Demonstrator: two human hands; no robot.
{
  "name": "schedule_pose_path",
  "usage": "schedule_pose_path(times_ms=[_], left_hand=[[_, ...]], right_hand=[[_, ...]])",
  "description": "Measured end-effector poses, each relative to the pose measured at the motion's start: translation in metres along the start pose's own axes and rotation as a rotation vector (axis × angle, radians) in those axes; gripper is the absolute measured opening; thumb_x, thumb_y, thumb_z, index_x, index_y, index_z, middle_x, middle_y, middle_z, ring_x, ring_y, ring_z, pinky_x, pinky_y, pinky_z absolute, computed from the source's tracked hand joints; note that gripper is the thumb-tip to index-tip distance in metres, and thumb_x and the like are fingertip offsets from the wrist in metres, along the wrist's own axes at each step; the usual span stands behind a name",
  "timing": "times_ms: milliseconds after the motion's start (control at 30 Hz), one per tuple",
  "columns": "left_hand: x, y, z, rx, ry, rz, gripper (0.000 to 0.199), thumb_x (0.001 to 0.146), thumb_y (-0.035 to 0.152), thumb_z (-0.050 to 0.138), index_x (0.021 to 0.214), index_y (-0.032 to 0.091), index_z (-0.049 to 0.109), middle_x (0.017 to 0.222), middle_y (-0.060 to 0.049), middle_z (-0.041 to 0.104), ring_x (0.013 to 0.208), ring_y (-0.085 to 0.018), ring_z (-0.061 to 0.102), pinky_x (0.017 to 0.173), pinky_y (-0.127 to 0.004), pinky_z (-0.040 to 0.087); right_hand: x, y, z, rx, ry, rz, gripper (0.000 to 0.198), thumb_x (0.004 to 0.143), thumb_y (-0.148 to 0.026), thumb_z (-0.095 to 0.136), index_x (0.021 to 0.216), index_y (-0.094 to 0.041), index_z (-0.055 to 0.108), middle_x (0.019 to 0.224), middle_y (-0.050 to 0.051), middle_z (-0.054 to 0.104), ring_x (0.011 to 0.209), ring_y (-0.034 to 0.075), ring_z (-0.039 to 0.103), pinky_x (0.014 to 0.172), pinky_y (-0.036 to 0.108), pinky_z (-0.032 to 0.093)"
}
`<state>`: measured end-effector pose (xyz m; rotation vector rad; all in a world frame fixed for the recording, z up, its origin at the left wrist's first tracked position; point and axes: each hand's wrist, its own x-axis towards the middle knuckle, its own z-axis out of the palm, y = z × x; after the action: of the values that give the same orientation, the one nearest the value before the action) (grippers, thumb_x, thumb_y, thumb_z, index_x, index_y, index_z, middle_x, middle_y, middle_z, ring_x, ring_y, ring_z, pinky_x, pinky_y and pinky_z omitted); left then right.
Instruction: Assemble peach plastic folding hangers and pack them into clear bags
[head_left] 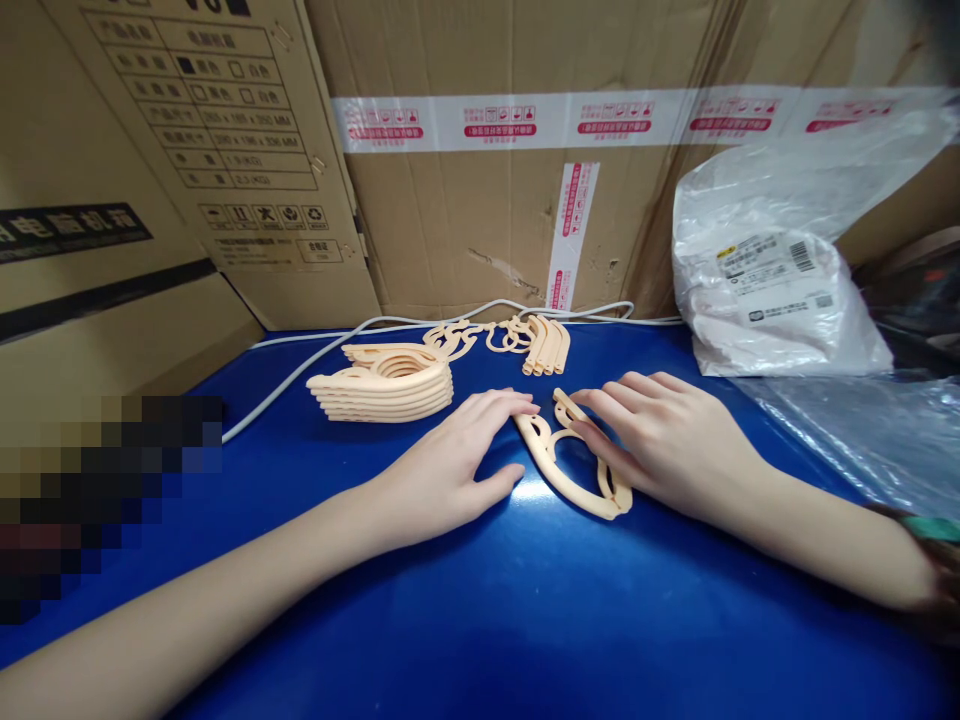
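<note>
A cream plastic folding clothes hanger lies on the blue table, its two curved arms meeting at the end nearer me. My right hand grips the right arm of this hanger between thumb and fingers. On the other side, my left hand rests with fingers stretched and thumb apart. Its fingertips are at the far end of the left arm; whether they touch it I cannot tell. Behind my left hand is a stack of similar folded hangers. Loose cream hooks and several short curved arm pieces lie farther back.
Large cardboard boxes wall off the back and left of the blue table. A white cable runs along the back and left. At right stands a labelled plastic bag, with clear plastic film before it.
</note>
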<state>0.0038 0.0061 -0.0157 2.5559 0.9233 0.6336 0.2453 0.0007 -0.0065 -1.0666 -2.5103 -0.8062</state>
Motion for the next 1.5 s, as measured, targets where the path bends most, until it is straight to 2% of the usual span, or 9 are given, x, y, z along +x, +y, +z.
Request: schedule_pose_path(times_ms=[233,400,500,600,733,867,1033,1300,1500], left_hand=[[0.002,-0.004,-0.006,-0.008,0.015,0.046,0.045,0.092,0.030,0.058,0.134,0.024,0.043,0.142,-0.009,0.047,0.137,-0.025,0.038,0.115,-0.045,0.032],[0.000,-0.003,-0.009,-0.037,-0.032,0.039,0.074,0.078,0.043,0.074,0.141,0.026,0.038,0.145,-0.012,0.045,0.137,-0.030,0.038,0.112,-0.050,0.034],[-0.002,0.001,-0.007,-0.044,-0.083,-0.005,0.087,0.072,0.054,0.076,0.143,0.024,0.035,0.145,-0.014,0.044,0.134,-0.033,0.042,0.109,-0.051,0.038],[-0.003,0.005,-0.005,0.005,-0.100,-0.055,0.090,0.072,0.058,0.074,0.144,0.022,0.034,0.146,-0.015,0.044,0.133,-0.034,0.043,0.108,-0.052,0.038],[-0.002,0.010,-0.008,0.042,-0.115,-0.109,0.081,0.078,0.048,0.071,0.145,0.019,0.033,0.142,-0.015,0.048,0.129,-0.033,0.046,0.105,-0.050,0.040],[0.000,0.015,-0.014,0.043,-0.035,-0.066,0.077,0.076,0.036,0.072,0.141,0.018,0.035,0.129,-0.012,0.056,0.116,-0.030,0.053,0.098,-0.045,0.044],[0.000,0.017,-0.018,0.122,0.093,0.028,0.076,0.078,0.029,0.070,0.142,0.021,0.030,0.127,-0.009,0.055,0.114,-0.026,0.052,0.099,-0.040,0.041],[-0.002,0.018,-0.020,0.344,0.133,0.193,0.069,0.085,0.025,0.065,0.142,0.019,0.027,0.139,-0.009,0.047,0.126,-0.024,0.043,0.109,-0.038,0.033],[0.000,0.011,-0.021,0.340,0.116,0.169,0.067,0.086,0.030,0.068,0.140,0.019,0.031,0.142,-0.009,0.046,0.131,-0.023,0.040,0.111,-0.037,0.031]], right_hand=[[0.001,-0.001,0.000,0.273,-0.093,-0.124,0.037,0.098,-0.039,0.043,0.113,-0.011,0.063,0.091,0.011,0.068,0.084,0.024,0.062,0.079,0.039,0.044],[-0.001,-0.002,-0.002,0.569,-0.170,-0.223,0.071,0.084,-0.063,0.056,0.133,-0.012,0.050,0.130,0.017,0.059,0.119,0.027,0.054,0.098,0.043,0.042],[-0.001,-0.005,-0.004,0.608,-0.177,-0.248,0.058,0.090,-0.049,0.056,0.136,-0.014,0.046,0.138,0.016,0.055,0.131,0.024,0.045,0.105,0.042,0.038],[-0.001,-0.006,-0.006,0.578,-0.105,-0.231,0.043,0.094,-0.040,0.053,0.130,-0.016,0.051,0.131,0.014,0.060,0.124,0.023,0.051,0.101,0.041,0.040],[-0.001,-0.002,-0.007,0.478,0.027,-0.017,0.034,0.095,-0.042,0.050,0.113,-0.015,0.059,0.109,0.012,0.067,0.097,0.023,0.061,0.082,0.038,0.047],[0.000,0.005,-0.003,0.462,-0.051,0.213,0.033,0.096,-0.044,0.046,0.105,-0.016,0.062,0.094,0.008,0.066,0.086,0.022,0.061,0.073,0.035,0.048],[0.002,0.007,0.001,0.770,-0.242,0.352,0.038,0.096,-0.051,0.044,0.094,-0.019,0.065,0.080,0.002,0.062,0.067,0.014,0.055,0.059,0.028,0.041],[0.008,0.007,-0.004,1.393,-0.329,0.633,0.039,0.085,-0.055,0.059,0.080,-0.017,0.063,0.069,-0.003,0.051,0.061,0.011,0.041,0.054,0.025,0.029],[0.009,0.007,-0.004,1.555,-0.343,0.716,0.035,0.082,-0.050,0.064,0.078,-0.016,0.062,0.065,-0.004,0.044,0.059,0.009,0.032,0.053,0.025,0.021]])
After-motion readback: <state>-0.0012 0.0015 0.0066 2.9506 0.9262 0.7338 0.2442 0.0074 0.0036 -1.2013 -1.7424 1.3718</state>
